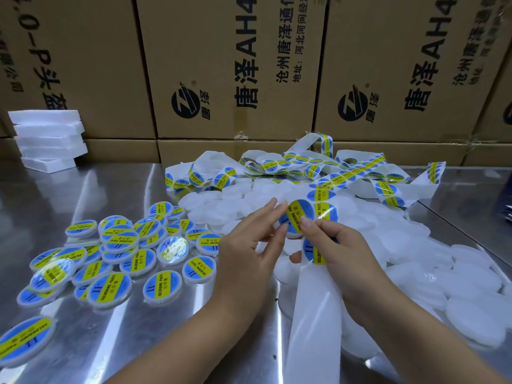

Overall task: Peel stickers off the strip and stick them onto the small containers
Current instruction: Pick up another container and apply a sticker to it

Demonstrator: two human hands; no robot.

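While your left hand [249, 245] touches the side of a small container [292, 234] with straight, loose fingers, it keeps it from sliding away. Your right hand [343, 245] has its thumb on the blue and yellow sticker [296, 217] on the lid, most likely to rub it flat. The other fingers of that hand curl round the strip [307, 314], so the next sticker is close by and ready. I cannot tell if the container rests on the pile or is lifted a little.

The white strip runs from under your right hand down toward you. Its far end lies in a tangle at the back of the table [83, 189], with many stickers left on it.

The done containers [116, 245] sit in a heap to your left, and the plain white containers [443, 273] sit to your right. That keeps the two kinds apart, so you do not mix them up. My guess is this one goes left next.

Big cardboard boxes [221, 65] stand behind the table, with white foam blocks [50, 139] stacked beside them.
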